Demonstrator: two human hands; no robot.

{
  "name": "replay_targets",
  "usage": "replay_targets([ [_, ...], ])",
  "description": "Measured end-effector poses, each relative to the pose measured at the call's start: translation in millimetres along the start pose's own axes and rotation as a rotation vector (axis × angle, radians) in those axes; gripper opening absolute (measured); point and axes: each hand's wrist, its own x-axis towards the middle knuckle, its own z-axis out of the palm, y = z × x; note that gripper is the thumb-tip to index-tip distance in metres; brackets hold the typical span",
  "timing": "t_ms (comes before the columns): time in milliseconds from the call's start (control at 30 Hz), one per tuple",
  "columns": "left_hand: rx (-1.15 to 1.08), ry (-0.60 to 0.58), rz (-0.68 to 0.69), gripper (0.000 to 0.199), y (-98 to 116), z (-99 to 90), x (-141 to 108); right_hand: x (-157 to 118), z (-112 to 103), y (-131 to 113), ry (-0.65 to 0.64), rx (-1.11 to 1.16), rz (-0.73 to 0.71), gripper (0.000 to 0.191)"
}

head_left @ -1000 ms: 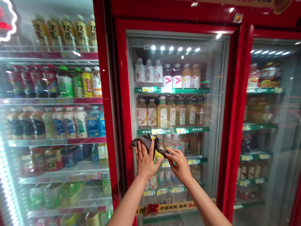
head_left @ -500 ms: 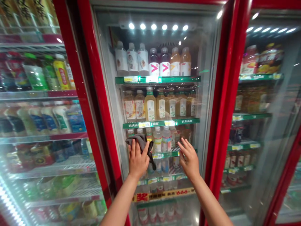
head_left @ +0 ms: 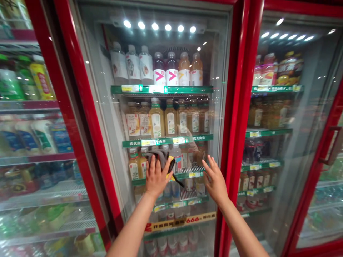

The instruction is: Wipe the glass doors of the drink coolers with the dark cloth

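Beyond the left grip (head_left: 157, 180) and right grip (head_left: 216, 182), a red drinks fridge (head_left: 239, 92) is standing, its smooth frame shining. Its flat glass door (head_left: 115, 121) is carrying glare and faint reflections, with round-shouldered plastic bottles (head_left: 157, 119) lining up behind, above the grips. The cloth work is looking under way rather than finished — the cloth is lying out on the pane, but how much glass is done or left is not showing. The left grip is spreading wide and flat, pinning the cloth; the right grip, off to its right, is splaying wide, holding nothing visible, possibly touching the glass — I cannot tell. The crumpled, soft-looking grey cloth (head_left: 160, 153) is poking out above the left grip's fingers, showing yellow beside its thumb. A thin dark strip (head_left: 179, 181) is dangling below that thumb.
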Motion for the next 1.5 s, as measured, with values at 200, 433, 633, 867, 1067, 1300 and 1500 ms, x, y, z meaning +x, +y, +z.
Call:
replay_targets([
  [200,-0.023,0.073,-0.201,0.087,28.8,-0.8,88.8,0.1,-18.8,29.0,0.051,0.022,0.053,0.056],
  [433,-0.028,-0.076,0.152,0.081,52.0,16.4,42.7,-9.1,-25.3,42.8,0.04,0.091,0.103,0.058],
  [633,-0.057,0.037,-0.098,0.086,66.4,18.5,96.1,-3.6,-39.8,46.8,-0.016,0.178,0.143,0.056],
  [867,-0.123,-0.072,0.422,0.073,110.3,40.2,99.9,-6.0,-50.7,56.4,-0.003,0.239,0.109,0.058],
  [1067,-0.155,-0.085,0.542,0.072,110.7,38.3,119.5,-1.2,-55.7,61.6,0.038,0.084,0.016,0.055],
  [1300,-0.2,-0.064,0.47,0.062,131.8,41.4,135.0,14.3,-60.0,71.5,0.104,-0.112,-0.091,0.064],
  [1500,-0.166,-0.105,0.656,0.057,141.6,44.9,152.6,32.4,-71.1,77.3,0.069,-0.076,-0.016,0.053],
])
